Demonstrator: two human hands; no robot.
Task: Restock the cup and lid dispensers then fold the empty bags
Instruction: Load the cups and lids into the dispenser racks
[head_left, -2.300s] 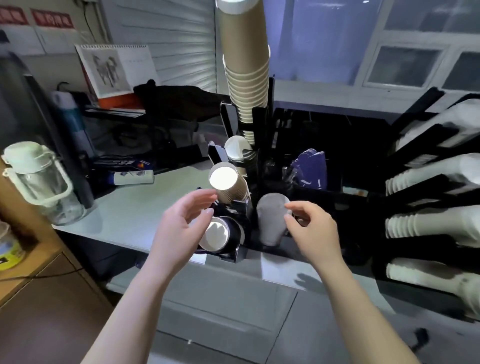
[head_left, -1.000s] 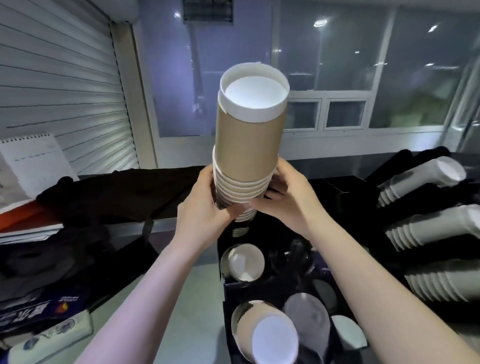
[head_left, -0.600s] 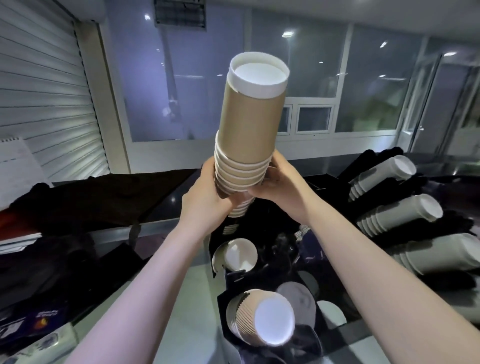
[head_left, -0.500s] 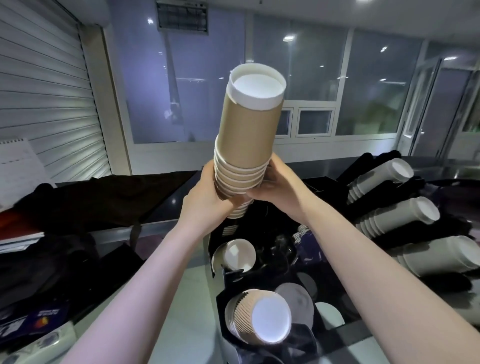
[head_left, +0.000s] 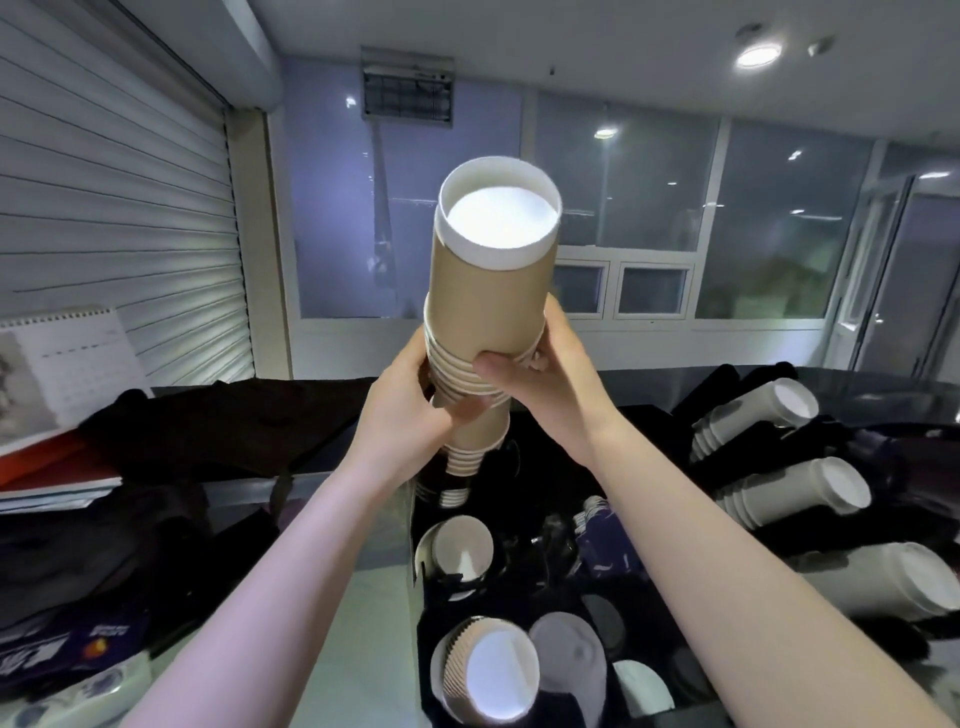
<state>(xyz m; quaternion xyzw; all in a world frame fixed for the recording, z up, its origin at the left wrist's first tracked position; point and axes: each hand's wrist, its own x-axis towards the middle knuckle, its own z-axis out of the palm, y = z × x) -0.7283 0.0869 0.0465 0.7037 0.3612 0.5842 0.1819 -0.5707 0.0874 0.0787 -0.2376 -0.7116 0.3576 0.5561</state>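
A tall stack of brown paper cups, upside down with the white base on top, stands up from the black cup dispenser. My left hand grips the stack's ribbed rims from the left. My right hand grips the same rims from the right, thumb across the front. The stack's lower end goes down behind my hands into a dispenser slot. Below, other slots show cup bases, a ribbed brown cup and pale lids.
Angled rows of white cups lie in a black rack on the right. Dark cloth and a desk calendar sit at the left, with packets on the pale counter. A roller shutter and windows stand behind.
Both hands rose from near the lower slots and took hold of the tall cup stack. Over the last second the grip has stayed put and the view has tilted upward slightly.
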